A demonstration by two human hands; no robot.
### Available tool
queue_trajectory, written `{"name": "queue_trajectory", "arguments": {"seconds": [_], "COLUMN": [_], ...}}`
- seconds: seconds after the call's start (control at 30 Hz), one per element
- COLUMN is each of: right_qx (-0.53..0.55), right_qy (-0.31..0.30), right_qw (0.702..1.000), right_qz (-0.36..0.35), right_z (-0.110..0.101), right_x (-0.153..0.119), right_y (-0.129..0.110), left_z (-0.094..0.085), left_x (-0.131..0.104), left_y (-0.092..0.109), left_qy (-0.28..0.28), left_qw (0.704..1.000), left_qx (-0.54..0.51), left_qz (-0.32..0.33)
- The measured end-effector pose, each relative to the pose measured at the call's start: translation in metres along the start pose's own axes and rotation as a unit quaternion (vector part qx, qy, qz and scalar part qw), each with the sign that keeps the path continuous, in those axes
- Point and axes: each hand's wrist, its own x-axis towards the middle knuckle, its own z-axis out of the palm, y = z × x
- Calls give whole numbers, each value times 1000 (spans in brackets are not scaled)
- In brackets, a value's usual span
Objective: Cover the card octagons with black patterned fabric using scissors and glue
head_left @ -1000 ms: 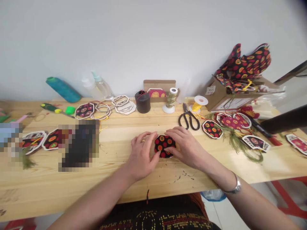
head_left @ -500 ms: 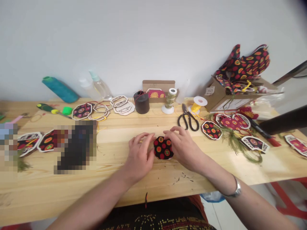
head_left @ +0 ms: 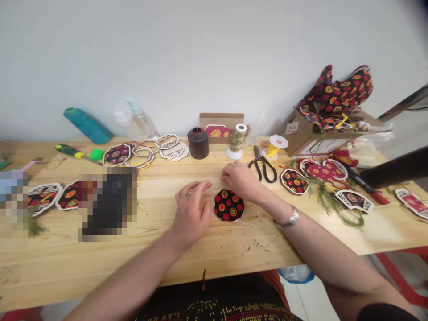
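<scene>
A black fabric piece (head_left: 229,206) with red and orange flowers and a pale scalloped edge lies flat on the wooden table. Just left of it is my left hand (head_left: 193,209), its thumb and fingers apart and nothing between them. My right hand (head_left: 241,180) hovers beyond the piece's upper right edge, its fingers bent and pointing left; the fingertips are close together, and whether they pinch anything is too small to tell. Black-handled scissors (head_left: 262,165) lie right of my right hand. Small dark scraps are scattered on the wood nearer to me.
Along the back stand a black thread spool (head_left: 198,143), a green ribbon spool (head_left: 237,140), a yellow cord spool (head_left: 276,146) and a cardboard box (head_left: 301,136) with patterned fabric. Framed ornaments (head_left: 294,182) with green tassels lie right. A screwdriver (head_left: 70,151) and wooden frames (head_left: 174,150) lie left.
My right hand has let go of the fabric piece and moved up and left, away from it. My left hand has drawn slightly left, off its edge.
</scene>
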Motion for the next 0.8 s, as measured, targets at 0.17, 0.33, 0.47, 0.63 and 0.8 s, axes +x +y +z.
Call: {"name": "queue_trajectory", "arguments": {"seconds": [0.17, 0.33, 0.47, 0.63, 0.8], "right_qx": [115, 114, 127, 89, 28], "right_qy": [-96, -109, 24, 39, 9], "right_qw": [989, 987, 991, 995, 999], "right_qz": [8, 33, 19, -17, -44], "right_z": [-50, -51, -24, 3, 8], "right_x": [-88, -155, -154, -130, -123], "right_y": [1, 21, 22, 6, 3], "left_z": [-2, -1, 2, 2, -1], "left_x": [-1, -2, -3, -3, -5], "left_y": [4, 6, 3, 2, 4], "left_qy": [-9, -19, -41, -81, -182], "left_qw": [1000, 999, 997, 989, 971], "left_qx": [-19, -39, -18, -40, -29], "left_qz": [0, 28, 59, 113, 155]}}
